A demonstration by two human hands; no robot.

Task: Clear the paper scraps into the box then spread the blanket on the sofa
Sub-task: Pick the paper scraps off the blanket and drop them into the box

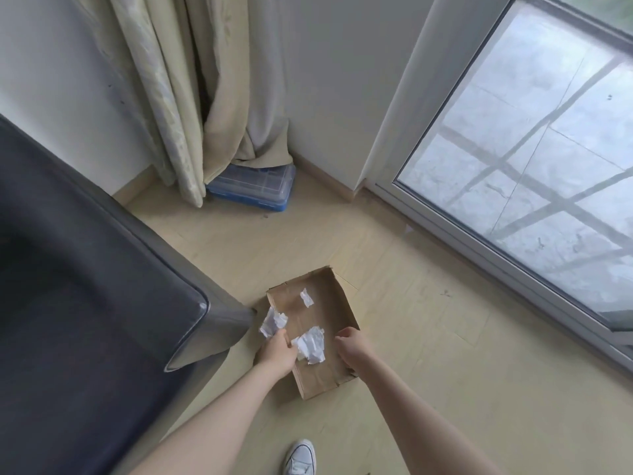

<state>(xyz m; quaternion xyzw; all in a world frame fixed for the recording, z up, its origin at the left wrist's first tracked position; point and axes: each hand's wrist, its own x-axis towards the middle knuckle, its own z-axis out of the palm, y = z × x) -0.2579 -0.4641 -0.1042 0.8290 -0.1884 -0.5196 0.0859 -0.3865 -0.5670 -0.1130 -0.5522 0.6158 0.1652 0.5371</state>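
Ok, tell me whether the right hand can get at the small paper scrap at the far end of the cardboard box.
Probably yes. The small paper scrap lies uncovered on the floor of the open cardboard box, and the right hand hovers at the box's right wall with nothing between them; a short forward reach should do.

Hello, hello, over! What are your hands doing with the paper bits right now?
Left hand grips paper scraps over box. Right hand curled at box's right wall. Nothing blocking.
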